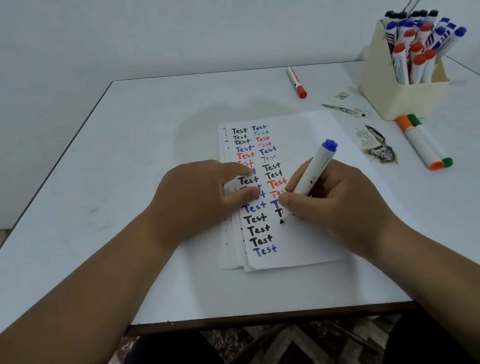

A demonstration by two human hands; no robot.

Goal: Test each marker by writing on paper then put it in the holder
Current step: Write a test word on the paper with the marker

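A stack of white paper [307, 243] lies in the middle of the table, covered with two columns of the word "Test" in black, blue, red and green. My right hand [337, 198] grips a white marker with a blue end [316, 167], its dark tip touching the paper in the right column. My left hand [198, 200] rests flat on the left side of the paper, fingers straight. A cream holder [387, 91] at the back right is packed with several markers. A red marker [296, 81] lies behind the paper. An orange marker [418, 142] and a green marker [431, 139] lie beside the holder.
The white table [104, 158] has its front edge close to my legs. Dark scuffed patches [378, 148] mark the surface right of the paper. A pale wall stands behind the table, and patterned floor shows below.
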